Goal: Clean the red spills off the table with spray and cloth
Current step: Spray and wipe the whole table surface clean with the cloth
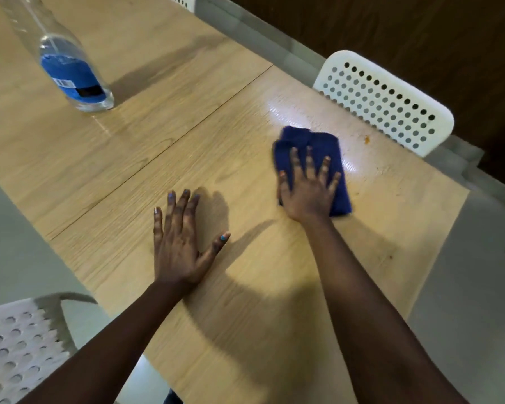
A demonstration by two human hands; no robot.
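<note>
Your right hand (308,189) is pressing flat, fingers spread, on a folded blue cloth (312,167) lying on the wooden tabletop (187,147). Your left hand (181,243) is resting open beside it. The spray bottle (70,71) is standing well apart, far left.

Dim warm light, glare patch on the table (289,112), soft arm shadows, blurred wide-angle edges.

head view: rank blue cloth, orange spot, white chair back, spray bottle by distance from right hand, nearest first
1. Blue cloth: directly under the right hand, which presses it flat on the table.
2. Orange spot: just right of the cloth, towards the far table edge.
3. White chair back: beyond that edge, to the right.
4. Spray bottle: far left, standing across the table seam.
</note>
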